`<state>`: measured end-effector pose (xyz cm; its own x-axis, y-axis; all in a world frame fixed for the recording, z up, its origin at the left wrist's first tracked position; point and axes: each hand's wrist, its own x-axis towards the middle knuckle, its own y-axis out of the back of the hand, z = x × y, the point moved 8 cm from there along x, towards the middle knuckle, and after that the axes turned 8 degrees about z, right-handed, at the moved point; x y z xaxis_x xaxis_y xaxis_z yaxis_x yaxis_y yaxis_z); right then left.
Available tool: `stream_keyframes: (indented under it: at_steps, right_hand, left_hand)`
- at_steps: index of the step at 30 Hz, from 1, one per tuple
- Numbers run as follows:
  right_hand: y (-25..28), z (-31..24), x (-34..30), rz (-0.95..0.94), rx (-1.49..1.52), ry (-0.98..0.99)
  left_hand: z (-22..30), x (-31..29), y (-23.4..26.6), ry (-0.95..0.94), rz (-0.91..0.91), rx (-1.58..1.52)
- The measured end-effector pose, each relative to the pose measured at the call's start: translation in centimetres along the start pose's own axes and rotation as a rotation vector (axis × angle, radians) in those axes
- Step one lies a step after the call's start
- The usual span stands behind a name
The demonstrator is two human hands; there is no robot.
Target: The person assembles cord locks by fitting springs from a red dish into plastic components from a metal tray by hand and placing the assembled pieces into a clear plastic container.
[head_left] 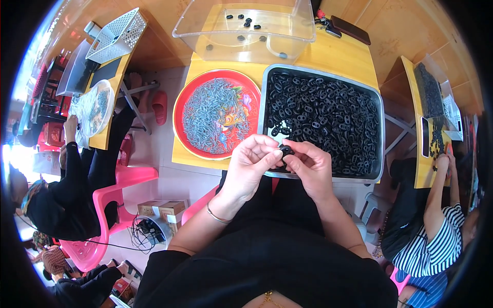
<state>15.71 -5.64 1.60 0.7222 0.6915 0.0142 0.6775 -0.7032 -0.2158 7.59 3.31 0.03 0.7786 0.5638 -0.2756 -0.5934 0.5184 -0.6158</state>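
Between the fingertips of both hands is a small black plastic piece [285, 150], held over the near edge of a metal tray. My left hand [252, 161] pinches it from the left with thumb and forefinger. From the other side my right hand [312, 167] pinches it too. The metal tray [382, 149] is heaped with small black plastic pieces [328, 113] that have two holes each. To its left lies a round red tray [179, 115] with a flower pattern, covered in many small grey metal pins or screws [208, 110].
A clear plastic bin [244, 41] with several black pieces stands at the table's far side. Keys [333, 30] and a dark wallet [351, 30] lie behind right. Co-workers sit at tables left and right. A pink chair [128, 177] and a cable-filled bucket [151, 231] stand at lower left.
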Motion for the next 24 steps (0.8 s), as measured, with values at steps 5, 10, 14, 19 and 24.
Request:
stream_keyframes:
  at_steps: [5, 10, 14, 19, 24]
  right_hand:
    - [-0.39, -0.2, 0.12, -0.027, -0.061, -0.11]
    - [-0.35, -0.21, 0.29, -0.097, -0.051, -0.142]
    - [-0.53, -0.23, 0.29, -0.108, -0.06, -0.161]
    - [-0.67, -0.13, 0.22, -0.092, -0.02, -0.166]
    - [-0.82, 0.11, 0.47, -0.12, -0.022, -0.162]
  left_hand:
    - [-0.15, -0.2, 0.44, 0.008, -0.004, 0.028]
    - [-0.33, -0.14, 0.31, 0.015, -0.014, -0.005]
    - [-0.41, -0.17, 0.38, 0.022, -0.012, -0.011]
    - [-0.29, -0.17, 0.34, 0.039, -0.016, 0.005]
    - [-0.08, -0.13, 0.59, 0.053, -0.027, 0.025]
